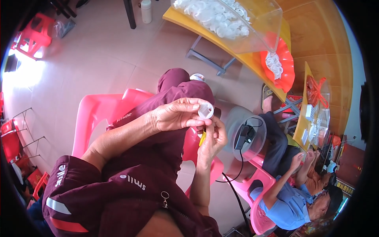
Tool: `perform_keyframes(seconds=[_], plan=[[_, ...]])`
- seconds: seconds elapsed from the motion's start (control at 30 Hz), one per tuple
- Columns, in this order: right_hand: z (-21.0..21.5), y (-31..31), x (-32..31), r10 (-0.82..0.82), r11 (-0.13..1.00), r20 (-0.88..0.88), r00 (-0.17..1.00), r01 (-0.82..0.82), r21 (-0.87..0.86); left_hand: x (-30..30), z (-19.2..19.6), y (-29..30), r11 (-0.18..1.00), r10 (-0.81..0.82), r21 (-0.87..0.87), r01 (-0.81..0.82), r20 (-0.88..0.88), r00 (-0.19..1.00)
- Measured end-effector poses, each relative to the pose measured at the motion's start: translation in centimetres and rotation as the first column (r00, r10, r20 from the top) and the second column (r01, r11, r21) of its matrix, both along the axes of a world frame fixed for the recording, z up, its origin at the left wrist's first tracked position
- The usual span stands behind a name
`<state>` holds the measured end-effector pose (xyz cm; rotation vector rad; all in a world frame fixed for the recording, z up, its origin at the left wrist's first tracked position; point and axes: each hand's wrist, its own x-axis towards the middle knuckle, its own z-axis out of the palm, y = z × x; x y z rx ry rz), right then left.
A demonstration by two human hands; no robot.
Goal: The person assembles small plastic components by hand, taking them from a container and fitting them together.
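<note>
Head view shows us a small white round piece (205, 111) raised above the lap, between the two hands of the seated person. We think it is held near its edge because it is small, and so its flat face stays visible from above. The clear box (265, 34) stands on the yellow counter (179, 19), and its walls probably serve to stop the loose heap of white parts (217, 17) from sliding down. Beside it, the red dish (288, 69) carries a smaller pile of white pieces (273, 65), perhaps to have them apart from the heap. About the left hand (175, 114), we see that it is nearly closed: the thumb and the fingers pinch the round piece from its left side. The right hand (213, 140) is also mostly closed, with its fingertips just under the piece; it seems to grip a yellow object (203, 138), which is partly hidden, so we cannot tell its full shape. Whether these right fingertips truly touch the white piece, we also cannot say with certainty.
</note>
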<state>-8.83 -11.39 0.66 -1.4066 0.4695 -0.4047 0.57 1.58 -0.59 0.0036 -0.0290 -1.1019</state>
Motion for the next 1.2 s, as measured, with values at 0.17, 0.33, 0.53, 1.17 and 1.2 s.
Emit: perform_keyframes(seconds=[0.17, 0.33, 0.53, 1.17, 1.2], plan=[[0.9, -0.4, -0.3, -0.029, 0.999, 0.016, 0.999, 0.030, -0.037, -0.5, 0.3, -0.3, 1.000, 0.000, 0.005, 0.000, -0.078, 0.997], [3.0, -1.4, -0.2, -0.076, 0.978, 0.017, 0.997, 0.078, -0.195, -1.1, 0.4, -0.5, 0.999, 0.005, 0.042, -0.003, -0.042, 0.999], [4.8, -0.6, -0.7, -0.008, 0.958, 0.033, 0.999, 0.017, -0.287, -1.2, 0.6, -0.4, 0.987, -0.042, 0.156, 0.031, 0.068, 0.997], [4.0, 0.3, -1.0, 0.072, 0.878, 0.090, 0.993, -0.020, -0.479, -1.6, 1.7, -0.3, 0.963, 0.050, 0.251, -0.093, 0.170, 0.984], [4.0, 0.3, -1.0, 0.067, 0.872, 0.082, 0.994, -0.019, -0.489, -1.6, 1.7, -0.3, 0.964, 0.047, 0.251, -0.089, 0.169, 0.984]])
